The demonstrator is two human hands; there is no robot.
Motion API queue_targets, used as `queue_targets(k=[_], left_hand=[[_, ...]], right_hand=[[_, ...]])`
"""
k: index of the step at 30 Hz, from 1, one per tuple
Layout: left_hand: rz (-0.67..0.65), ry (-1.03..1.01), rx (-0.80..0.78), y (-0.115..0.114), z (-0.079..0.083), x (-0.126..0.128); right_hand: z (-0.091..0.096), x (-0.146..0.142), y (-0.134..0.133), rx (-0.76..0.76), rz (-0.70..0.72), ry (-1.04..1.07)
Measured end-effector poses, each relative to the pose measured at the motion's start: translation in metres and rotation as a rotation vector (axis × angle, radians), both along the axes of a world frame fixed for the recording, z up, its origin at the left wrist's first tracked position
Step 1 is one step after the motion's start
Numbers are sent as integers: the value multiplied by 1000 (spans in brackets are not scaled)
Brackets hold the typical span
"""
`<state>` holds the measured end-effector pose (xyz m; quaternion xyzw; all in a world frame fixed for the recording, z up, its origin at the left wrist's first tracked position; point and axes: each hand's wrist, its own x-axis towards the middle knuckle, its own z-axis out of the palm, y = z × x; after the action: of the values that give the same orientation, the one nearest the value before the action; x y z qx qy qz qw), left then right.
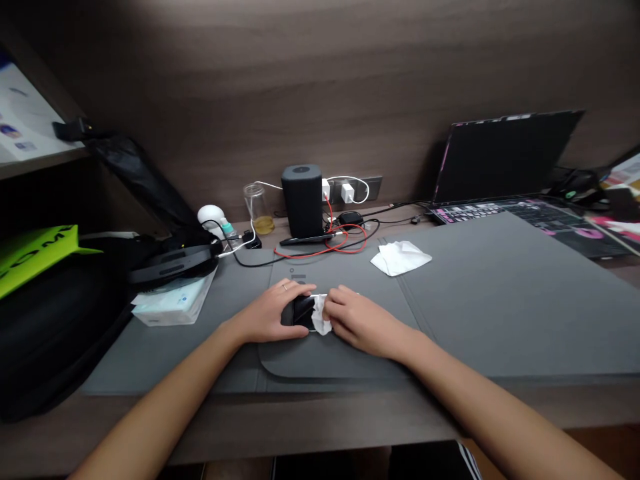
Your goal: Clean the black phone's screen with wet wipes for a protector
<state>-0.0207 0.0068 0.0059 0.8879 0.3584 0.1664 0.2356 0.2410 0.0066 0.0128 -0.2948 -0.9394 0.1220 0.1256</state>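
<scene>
L hand (270, 311) is holding phone (303, 313) by its edges on grey mat (325, 365), R hand (353, 319) is pinching tissue (320, 321) against it; speaker (302, 200) + laptop (505, 160) are sitting nr wood wall (225, 87).

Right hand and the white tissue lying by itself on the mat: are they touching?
Apart. The head view shows bare grey mat between the right hand and that tissue.

The phone (303, 312) looks glossy — the tissue (321, 320) papery, the desk pad (500, 313) matt.
</scene>
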Motion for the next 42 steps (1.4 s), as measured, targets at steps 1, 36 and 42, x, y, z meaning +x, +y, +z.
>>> queue_targets(k=[1,36,42], left_hand=[[1,-1,1,0,0,0],[-6,-20,22,-1,0,1],[1,1,17,-1,1,1]], right_hand=[[0,0,0,-1,4,4],[1,-11,-10,20,123,37],[2,-13,-13,43,60,47]])
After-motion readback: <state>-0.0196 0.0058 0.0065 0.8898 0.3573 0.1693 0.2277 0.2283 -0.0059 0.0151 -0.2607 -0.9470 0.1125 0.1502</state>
